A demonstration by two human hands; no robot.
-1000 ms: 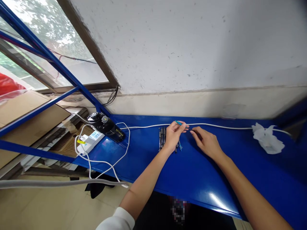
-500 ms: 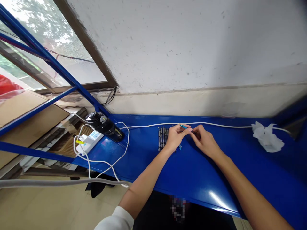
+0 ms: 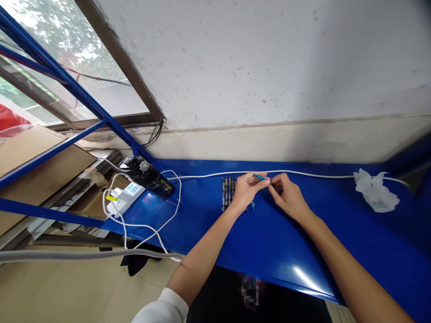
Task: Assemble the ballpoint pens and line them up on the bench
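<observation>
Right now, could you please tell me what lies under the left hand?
A row of dark pens shows at the left edge of the left hand, and a blue pen end peeks out on its right. What lies between is hidden by the hand.

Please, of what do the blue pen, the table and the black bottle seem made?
Blue pen: probably plastic, from its bright colour; too small to judge finish. Table: perhaps painted metal, glossy, reflecting light. Black bottle: shiny highlights; plastic or coated metal.
</observation>
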